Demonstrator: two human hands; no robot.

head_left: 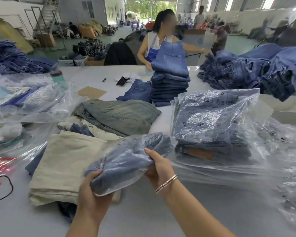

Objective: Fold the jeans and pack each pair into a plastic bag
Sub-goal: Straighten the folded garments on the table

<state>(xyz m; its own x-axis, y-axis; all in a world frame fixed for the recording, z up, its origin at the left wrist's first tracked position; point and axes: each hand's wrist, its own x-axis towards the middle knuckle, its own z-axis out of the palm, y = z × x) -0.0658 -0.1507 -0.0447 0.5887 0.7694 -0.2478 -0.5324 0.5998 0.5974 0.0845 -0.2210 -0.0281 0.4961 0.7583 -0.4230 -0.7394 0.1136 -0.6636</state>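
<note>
Gripping the dark blue folded jeans in their clear plastic bag (132,159) above the near bench (143,219), left hand (91,190) and right hand (158,166) clamped at opposite ends, she should square it before laying it rightward on the stack of bagged jeans (212,127).

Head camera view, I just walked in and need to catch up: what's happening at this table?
A person holds a bagged pair of jeans in both hands, left hand at its near end, right hand at the far side, beside a stack of packed bags. Folded beige trousers lie underneath. Across the table, another worker folds onto a stack of blue jeans.
</note>
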